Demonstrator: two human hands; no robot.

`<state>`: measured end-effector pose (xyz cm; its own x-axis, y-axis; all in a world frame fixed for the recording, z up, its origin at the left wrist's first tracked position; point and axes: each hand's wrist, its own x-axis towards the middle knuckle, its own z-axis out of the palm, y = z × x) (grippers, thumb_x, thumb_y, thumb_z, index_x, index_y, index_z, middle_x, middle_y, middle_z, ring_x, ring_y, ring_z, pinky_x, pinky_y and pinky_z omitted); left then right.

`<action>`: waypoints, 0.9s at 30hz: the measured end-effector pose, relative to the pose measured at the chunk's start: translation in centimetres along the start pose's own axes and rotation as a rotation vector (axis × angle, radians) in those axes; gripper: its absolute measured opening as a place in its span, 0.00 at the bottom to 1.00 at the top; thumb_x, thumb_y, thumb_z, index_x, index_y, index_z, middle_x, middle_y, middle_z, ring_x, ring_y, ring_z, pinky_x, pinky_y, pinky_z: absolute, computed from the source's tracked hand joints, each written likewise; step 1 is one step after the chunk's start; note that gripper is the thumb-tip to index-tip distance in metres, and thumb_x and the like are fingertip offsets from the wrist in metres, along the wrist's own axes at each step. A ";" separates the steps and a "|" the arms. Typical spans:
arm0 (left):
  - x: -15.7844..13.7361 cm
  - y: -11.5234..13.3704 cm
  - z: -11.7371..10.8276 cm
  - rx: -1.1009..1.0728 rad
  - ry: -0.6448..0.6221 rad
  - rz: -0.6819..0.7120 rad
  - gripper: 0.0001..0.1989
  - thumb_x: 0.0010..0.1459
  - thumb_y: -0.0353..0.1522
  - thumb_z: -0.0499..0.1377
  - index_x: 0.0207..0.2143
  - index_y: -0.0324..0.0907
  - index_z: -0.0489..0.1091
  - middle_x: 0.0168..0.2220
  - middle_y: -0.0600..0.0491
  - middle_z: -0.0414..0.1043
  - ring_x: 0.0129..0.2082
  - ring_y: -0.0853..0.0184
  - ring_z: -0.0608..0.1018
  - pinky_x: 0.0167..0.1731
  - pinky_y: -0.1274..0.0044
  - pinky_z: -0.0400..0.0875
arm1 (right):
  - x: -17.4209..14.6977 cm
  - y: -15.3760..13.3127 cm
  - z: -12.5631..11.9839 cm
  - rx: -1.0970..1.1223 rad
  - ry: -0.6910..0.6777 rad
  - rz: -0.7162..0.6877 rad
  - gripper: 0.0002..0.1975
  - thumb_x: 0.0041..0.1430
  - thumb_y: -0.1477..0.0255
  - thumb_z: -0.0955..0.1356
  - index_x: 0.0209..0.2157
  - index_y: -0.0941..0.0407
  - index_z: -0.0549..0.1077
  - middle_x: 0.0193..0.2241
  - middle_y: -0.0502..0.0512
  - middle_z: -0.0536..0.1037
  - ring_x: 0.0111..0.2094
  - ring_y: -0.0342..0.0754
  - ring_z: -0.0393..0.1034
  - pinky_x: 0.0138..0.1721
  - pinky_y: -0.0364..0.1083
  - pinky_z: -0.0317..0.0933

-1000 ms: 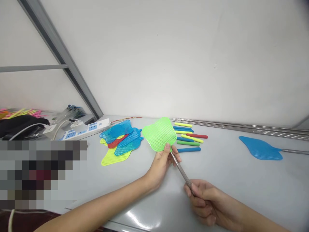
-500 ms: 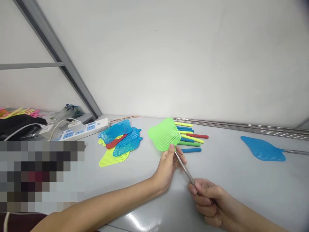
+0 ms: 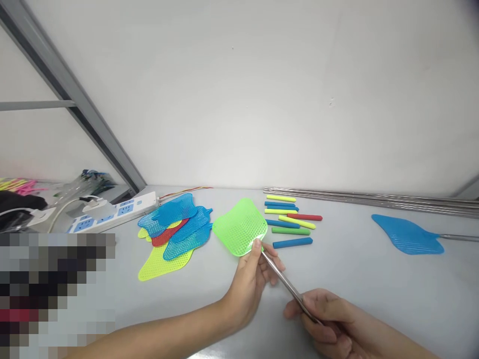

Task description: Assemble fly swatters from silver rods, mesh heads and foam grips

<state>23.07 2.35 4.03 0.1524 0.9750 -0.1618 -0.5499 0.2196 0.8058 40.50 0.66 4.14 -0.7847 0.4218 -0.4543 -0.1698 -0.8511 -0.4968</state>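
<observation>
A light green fly swatter head (image 3: 241, 227), a perforated plastic paddle, is pinched at its neck by my left hand (image 3: 252, 276), thumb on top. From the neck a thin metal rod (image 3: 280, 275) slopes down to the right. My right hand (image 3: 327, 319) is closed around the rod's lower part, and the rod's far end is hidden in that hand. Just beyond my left hand lie several coloured handle tubes (image 3: 292, 243) in blue, yellow, green and red. To the left is a loose pile of blue, red and yellow swatter heads (image 3: 187, 242).
A blue swatter head on a rod (image 3: 409, 237) lies at the right. Long metal rods (image 3: 355, 195) run along the wall at the back. A white power strip (image 3: 127, 212) with plugged-in adapters sits at the left, near a plastic bag (image 3: 80, 187) and a grey metal frame (image 3: 90, 117).
My view has shifted slightly. Both hands still hold the green swatter, which now appears lower and a little to the left, uncovering more of the handle tubes.
</observation>
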 end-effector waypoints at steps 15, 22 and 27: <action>-0.3 0.4 -0.6 0.031 -0.015 -0.096 0.16 0.60 0.40 0.48 0.33 0.34 0.65 0.31 0.44 0.73 0.23 0.69 0.74 0.23 0.79 0.63 | 0.1 -5.1 -2.4 -0.642 0.461 -0.471 0.17 0.56 0.61 0.63 0.36 0.60 0.73 0.21 0.50 0.70 0.19 0.38 0.62 0.17 0.36 0.58; 0.1 -0.1 -0.8 0.095 -0.030 -0.091 0.15 0.60 0.39 0.49 0.33 0.34 0.65 0.30 0.45 0.73 0.21 0.70 0.73 0.22 0.80 0.63 | 1.2 -7.2 -4.7 -0.808 0.728 -0.532 0.18 0.54 0.61 0.64 0.44 0.54 0.65 0.19 0.44 0.67 0.09 0.36 0.56 0.05 0.34 0.49; 0.1 -0.2 -0.7 0.116 -0.037 -0.068 0.15 0.59 0.38 0.50 0.33 0.34 0.65 0.30 0.46 0.73 0.21 0.71 0.73 0.22 0.80 0.64 | 2.2 -7.9 -4.8 -0.880 0.754 -0.497 0.15 0.52 0.62 0.65 0.39 0.56 0.68 0.15 0.44 0.67 0.05 0.36 0.55 0.02 0.33 0.43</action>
<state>22.60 2.45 3.47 0.2174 0.9556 -0.1989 -0.4390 0.2777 0.8545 42.97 9.87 3.53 -0.1662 0.9561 -0.2414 0.3327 -0.1761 -0.9265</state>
